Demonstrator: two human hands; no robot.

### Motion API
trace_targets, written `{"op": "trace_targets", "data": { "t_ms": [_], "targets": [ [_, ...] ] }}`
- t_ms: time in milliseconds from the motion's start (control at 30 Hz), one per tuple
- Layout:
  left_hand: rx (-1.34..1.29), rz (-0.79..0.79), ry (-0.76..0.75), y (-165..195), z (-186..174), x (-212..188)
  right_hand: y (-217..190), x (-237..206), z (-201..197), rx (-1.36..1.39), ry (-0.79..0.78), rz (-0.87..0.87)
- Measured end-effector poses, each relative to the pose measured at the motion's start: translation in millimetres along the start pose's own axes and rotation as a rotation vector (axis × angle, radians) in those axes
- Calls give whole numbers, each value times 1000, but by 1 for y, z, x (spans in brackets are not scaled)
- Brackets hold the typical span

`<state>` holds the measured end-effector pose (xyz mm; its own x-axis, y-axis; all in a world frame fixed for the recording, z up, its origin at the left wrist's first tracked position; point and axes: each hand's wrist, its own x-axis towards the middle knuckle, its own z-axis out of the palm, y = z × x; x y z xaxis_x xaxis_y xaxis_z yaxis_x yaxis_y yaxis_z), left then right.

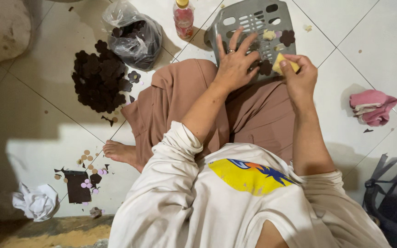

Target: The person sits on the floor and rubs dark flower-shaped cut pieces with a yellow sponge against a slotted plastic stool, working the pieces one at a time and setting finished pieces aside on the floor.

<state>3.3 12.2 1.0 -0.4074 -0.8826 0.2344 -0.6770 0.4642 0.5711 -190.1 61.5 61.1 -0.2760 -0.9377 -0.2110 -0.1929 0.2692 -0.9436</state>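
I sit on a tiled floor with an upturned grey plastic basket on my lap. My left hand lies flat on the basket, fingers spread, a ring on one finger. My right hand pinches a small yellow sponge-like piece against a dark brown flower-shaped cutout on the basket. Another brown flower cutout and a pale scrap rest farther up the basket.
A heap of brown flower cutouts lies at the left, next to a plastic bag holding more. A bottle stands behind it. A pink cloth, a black bag, a crumpled white cloth and scraps lie around.
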Motion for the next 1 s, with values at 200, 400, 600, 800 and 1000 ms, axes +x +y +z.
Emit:
{"op": "trace_targets", "data": {
  "t_ms": [200,400,600,800,1000],
  "targets": [
    [-32,143,34,7,9,-1,-3,3,-2,-34,47,30],
    [4,68,-50,11,12,-1,0,3,-1,-49,69,39],
    [32,40,-18,10,16,-1,9,-2,9,-471,14,-309],
    [59,51,47,9,23,-7,15,-13,14,-823,-59,-486],
    [20,41,69,19,14,-10,-6,-8,-7,-729,-92,-310]
  ]
}}
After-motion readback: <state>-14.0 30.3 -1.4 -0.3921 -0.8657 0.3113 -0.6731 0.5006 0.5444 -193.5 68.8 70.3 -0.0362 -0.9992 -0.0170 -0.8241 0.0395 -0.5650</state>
